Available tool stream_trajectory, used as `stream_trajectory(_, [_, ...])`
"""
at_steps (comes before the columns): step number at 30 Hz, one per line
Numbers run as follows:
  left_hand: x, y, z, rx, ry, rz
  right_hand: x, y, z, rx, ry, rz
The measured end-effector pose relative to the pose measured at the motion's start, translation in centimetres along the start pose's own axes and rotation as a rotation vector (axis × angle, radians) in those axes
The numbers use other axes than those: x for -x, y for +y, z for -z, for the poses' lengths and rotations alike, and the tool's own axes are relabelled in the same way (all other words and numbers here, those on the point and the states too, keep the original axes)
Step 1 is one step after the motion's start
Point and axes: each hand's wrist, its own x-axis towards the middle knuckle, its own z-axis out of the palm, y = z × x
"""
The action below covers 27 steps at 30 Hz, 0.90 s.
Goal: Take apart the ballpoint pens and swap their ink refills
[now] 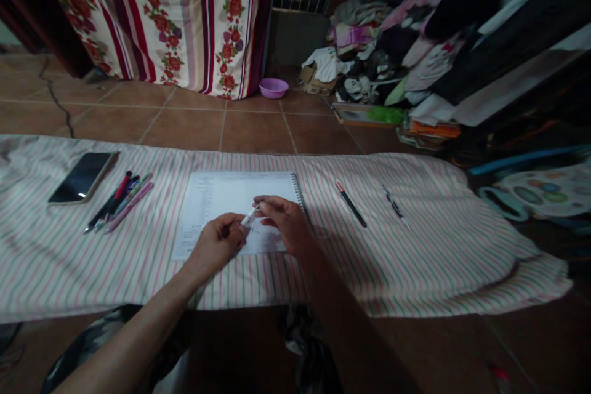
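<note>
Over an open spiral notebook (240,188), I hold a small white pen (249,217) tilted between both hands. My left hand (219,239) is closed around its lower end. The fingertips of my right hand (287,220) pinch its upper end; the tip there is too small to make out. Printed text runs down the page's left side, and faint marks show below the pen. To the right of the notebook lie a black pen (351,206) with a copper-coloured end and a patterned dark and white pen (396,207).
Left of the notebook, several pens (120,202) lie bunched beside a phone (83,177). A striped cloth (415,271) covers the low surface. Beyond are a purple basin (274,88), a floral curtain (184,18) and a pile of clothes (392,37).
</note>
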Motion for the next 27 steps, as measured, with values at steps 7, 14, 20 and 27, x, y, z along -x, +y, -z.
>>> stream_trajectory(7, [0.03, 0.15, -0.01, -0.016, 0.009, -0.018, 0.01, 0.1, -0.12, 0.054, -0.019, 0.053])
stream_trajectory(14, [0.09, 0.63, -0.09, -0.002, 0.023, 0.005, 0.09, 0.18, -0.26, 0.068, -0.035, 0.101])
stream_trajectory(20, [0.06, 0.44, -0.15, 0.007, 0.04, 0.004, 0.16, -0.01, -0.3, 0.023, -0.004, 0.051])
stream_trajectory(27, [-0.03, -0.05, 0.08, -0.066, 0.065, -0.054, -0.07, 0.66, -0.39, 0.02, 0.011, 0.052])
